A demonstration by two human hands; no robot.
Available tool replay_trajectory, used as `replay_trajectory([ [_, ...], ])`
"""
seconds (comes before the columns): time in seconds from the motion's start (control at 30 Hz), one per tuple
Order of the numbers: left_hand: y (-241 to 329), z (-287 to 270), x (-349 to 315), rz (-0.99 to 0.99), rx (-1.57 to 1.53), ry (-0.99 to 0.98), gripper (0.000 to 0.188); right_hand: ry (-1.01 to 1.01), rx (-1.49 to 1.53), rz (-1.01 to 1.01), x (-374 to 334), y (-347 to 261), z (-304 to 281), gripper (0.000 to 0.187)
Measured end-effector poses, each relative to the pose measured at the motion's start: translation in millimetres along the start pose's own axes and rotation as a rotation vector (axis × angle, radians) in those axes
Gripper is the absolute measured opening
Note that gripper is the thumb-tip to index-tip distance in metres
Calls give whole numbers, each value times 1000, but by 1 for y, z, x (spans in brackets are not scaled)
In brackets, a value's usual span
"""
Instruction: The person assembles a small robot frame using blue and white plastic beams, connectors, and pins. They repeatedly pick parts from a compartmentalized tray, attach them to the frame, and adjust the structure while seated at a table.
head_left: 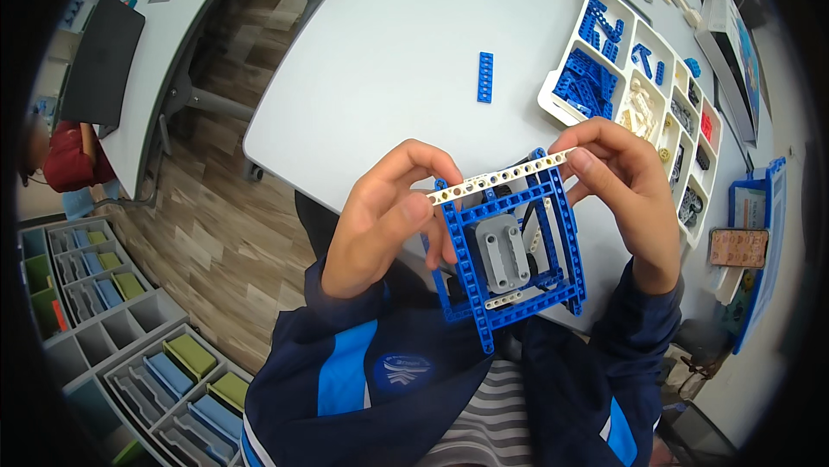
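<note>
Between my hands is a box-like frame of blue building beams with a grey motor-like block inside it. A long white beam with holes lies across the frame's upper edge, reaching past both corners. My left hand pinches the beam's left end, and its lower fingers go behind the frame's side. At the other end my right hand grips the beam between thumb and fingers. A short white beam sits low in the frame, which is tilted above my lap.
A loose blue plate lies on the white table. To the right stands a white sorting tray of blue, white and grey parts. A phone lies at the far right. Grey drawer units stand on the left; a person in red is beyond.
</note>
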State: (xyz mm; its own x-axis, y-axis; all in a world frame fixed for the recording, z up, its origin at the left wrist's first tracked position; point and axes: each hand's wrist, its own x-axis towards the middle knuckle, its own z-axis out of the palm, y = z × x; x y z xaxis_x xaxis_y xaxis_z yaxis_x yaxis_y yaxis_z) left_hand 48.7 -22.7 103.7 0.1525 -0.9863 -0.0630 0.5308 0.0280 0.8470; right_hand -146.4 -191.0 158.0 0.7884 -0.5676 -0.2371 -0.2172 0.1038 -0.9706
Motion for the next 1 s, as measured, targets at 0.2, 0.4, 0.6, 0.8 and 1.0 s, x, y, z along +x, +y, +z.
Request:
replay_trajectory([
  [0.2,-13,-14,5,38,-142,-102,58,62,4,-117,-2,5,2,22],
  [0.4,-27,-23,8,82,-270,-169,62,30,40,-122,-3,6,0,19],
  [0.6,-33,-27,7,76,-334,-164,58,29,0,-133,1,10,-1,26],
  [0.8,-36,-26,9,98,-339,-153,59,31,0,-122,2,11,-1,25],
  [1.0,-28,-21,7,62,-292,-121,65,-10,8,-96,3,11,-5,19],
])
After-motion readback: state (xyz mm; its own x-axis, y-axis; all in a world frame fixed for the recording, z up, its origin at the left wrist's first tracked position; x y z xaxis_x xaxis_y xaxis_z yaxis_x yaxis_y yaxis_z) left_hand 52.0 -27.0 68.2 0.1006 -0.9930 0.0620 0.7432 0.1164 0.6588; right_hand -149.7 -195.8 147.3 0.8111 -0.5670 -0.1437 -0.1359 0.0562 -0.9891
